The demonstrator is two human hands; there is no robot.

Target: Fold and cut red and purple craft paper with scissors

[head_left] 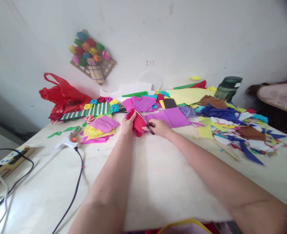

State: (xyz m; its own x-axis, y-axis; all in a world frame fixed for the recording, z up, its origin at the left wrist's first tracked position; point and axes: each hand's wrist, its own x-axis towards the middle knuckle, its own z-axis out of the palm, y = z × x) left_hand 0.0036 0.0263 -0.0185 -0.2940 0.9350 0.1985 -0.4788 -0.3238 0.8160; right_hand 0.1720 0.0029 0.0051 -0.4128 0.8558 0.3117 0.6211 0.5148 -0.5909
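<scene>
My left hand (pixel 128 125) grips a folded piece of red paper (pixel 139 124) above the table. My right hand (pixel 160 127) is closed round the dark handles of a pair of scissors (pixel 144 121), whose blades lie across the red paper and point up and left. Just beyond both hands are purple paper sheets (pixel 169 117) and a magenta stack (pixel 140 103).
A glue gun (pixel 69 140) with a black cord lies at left, near a power strip (pixel 10 159). Yellow and pink sheets (pixel 98 130), a green woven craft (pixel 90 110) and a red bag (pixel 63 96) sit beyond. Paper scraps (pixel 243 130) and a green bottle (pixel 228 87) fill the right.
</scene>
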